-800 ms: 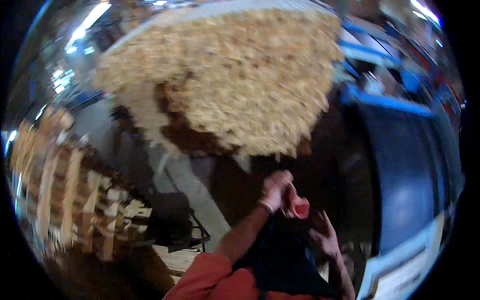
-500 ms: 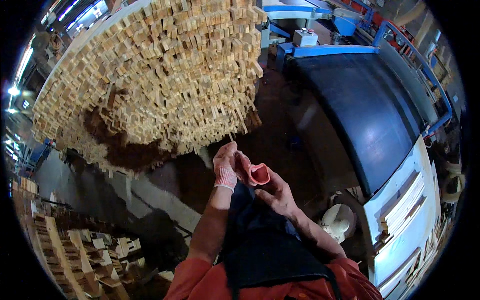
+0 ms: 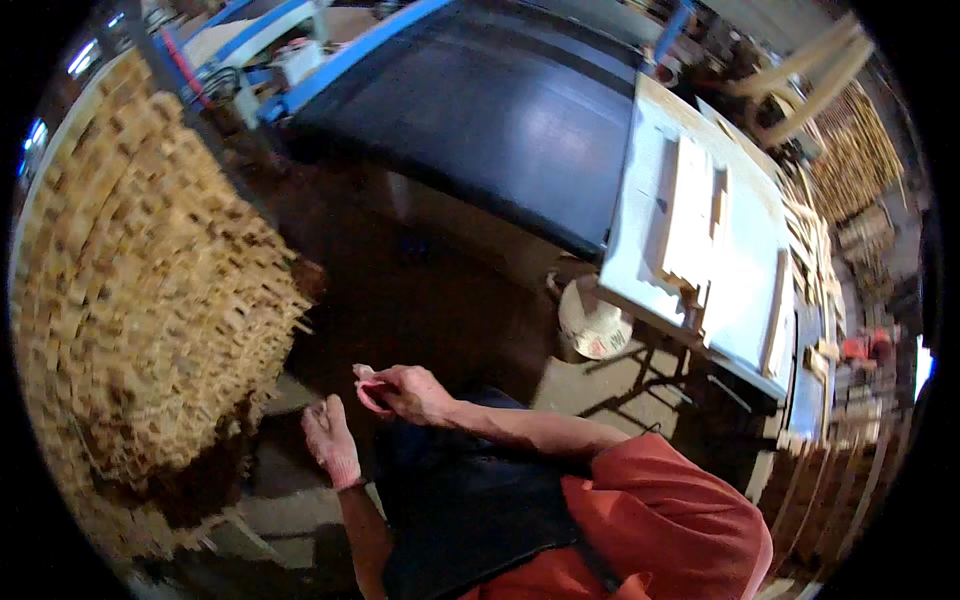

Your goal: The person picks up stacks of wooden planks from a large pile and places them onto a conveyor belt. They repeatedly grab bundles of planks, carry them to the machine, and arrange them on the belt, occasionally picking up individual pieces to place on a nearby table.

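My left hand [image 3: 328, 436] wears a pale pinkish work glove with a knit cuff. Its fingers are loosely bent and slightly apart, with nothing visible in them. To its right, my bare right hand [image 3: 418, 394] is closed on a second glove [image 3: 374, 398], whose reddish open cuff makes a loop below the fingers. A small gap separates the held glove from the left hand. Both hands are in front of my dark apron [image 3: 460, 500].
A tall stack of wood strips [image 3: 160, 270] rises at left. A wide black conveyor belt [image 3: 480, 120] runs across the back. Right of it, a pale table [image 3: 640, 240] carries wooden slats [image 3: 690, 210]. A whitish sack-like container [image 3: 594, 318] stands on the floor below.
The view has swung right, so the stack now sits further left and the table nearer the middle. My hands have parted; the glove has left the left hand and stays in the right.
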